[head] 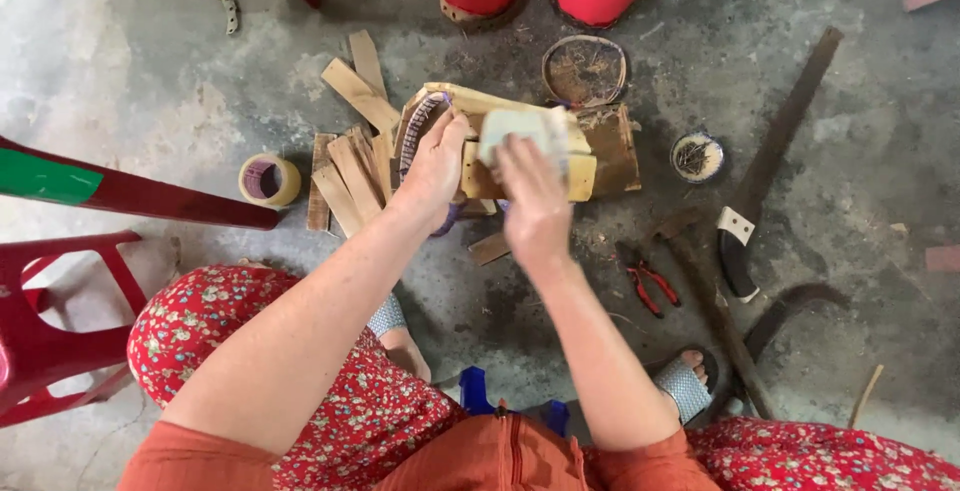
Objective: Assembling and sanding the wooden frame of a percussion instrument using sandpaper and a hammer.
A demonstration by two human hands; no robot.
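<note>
Head view: both hands' grip closed, left hand (437,156) holding bamboo frame (520,166), right hand (533,201) pale block (515,131).

Rough grey concrete floor (150,101). On it, left of the fingers (455,131), lie wood slats (345,186) and a tape roll (268,180); right of them, red pliers (645,281), a small tin (697,157) and a long blade (770,166).

Soft, even daylight, moderately bright; no single clear source. Shadows faint and diffuse, darkest under stacked wooden pieces (520,146) and beneath forearms. No glare on concrete floor (140,81). Right hand (535,206) slightly motion-blurred, pale block in it smeared. Centre sharp enough; wide-angle lens bends edges, corners softer. Reds strongly saturated.
</note>
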